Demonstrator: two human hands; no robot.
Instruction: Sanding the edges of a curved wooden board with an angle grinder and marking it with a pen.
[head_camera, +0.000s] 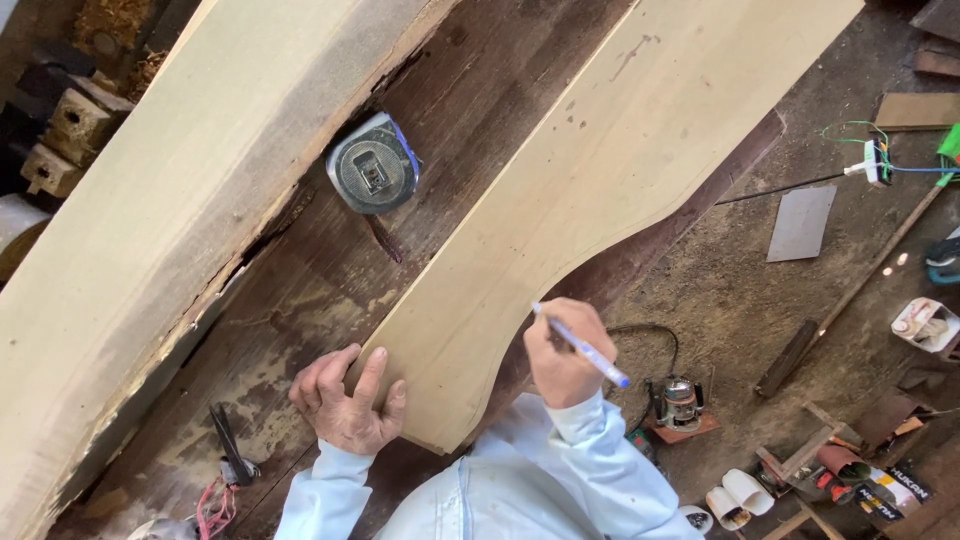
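I see my left hand (345, 400) pressed flat, fingers spread and released, on the near end of the pale curved board (560, 200) lying across the dark worktop (330, 270). My right hand (565, 350) is clenched around a pen (582, 346) at the board's edge; a tape measure (373, 165) lies beyond.

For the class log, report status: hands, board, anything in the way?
Left hand flat on curved pale board. Right hand grips pen at board's edge. Tape measure lies clear, on dark plank.

The board (560, 210) is pale cream wood, the bench (330, 270) dark brown. The pen (582, 346) is white with a blue cap, the tape measure (373, 165) grey, the sleeves (330, 495) light blue.
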